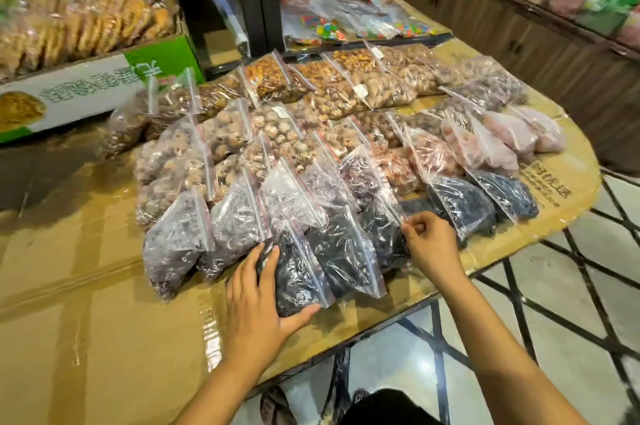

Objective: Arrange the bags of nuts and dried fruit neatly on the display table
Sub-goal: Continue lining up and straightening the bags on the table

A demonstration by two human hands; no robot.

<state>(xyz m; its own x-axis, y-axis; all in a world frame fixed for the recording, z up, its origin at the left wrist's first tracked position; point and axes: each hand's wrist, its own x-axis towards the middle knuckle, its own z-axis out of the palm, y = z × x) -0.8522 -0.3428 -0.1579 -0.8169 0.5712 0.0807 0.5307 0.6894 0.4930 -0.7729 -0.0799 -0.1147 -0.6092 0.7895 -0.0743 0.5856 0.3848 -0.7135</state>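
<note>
While overlapping rows of bags (311, 133) are laid across the bench (86, 303) right of a green-and-white carton (79, 95), a front-row bag of black fruit (298, 272) is gripped between fingers and thumb of the left hand (259, 296). Further right, the zip edge of another dark bag (381, 237) is pinched by the right hand (429, 244).

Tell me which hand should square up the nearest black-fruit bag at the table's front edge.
Left. The left hand grips the black-fruit bag round its near end; the right hand is pinching the top of a neighbouring bag.
</note>
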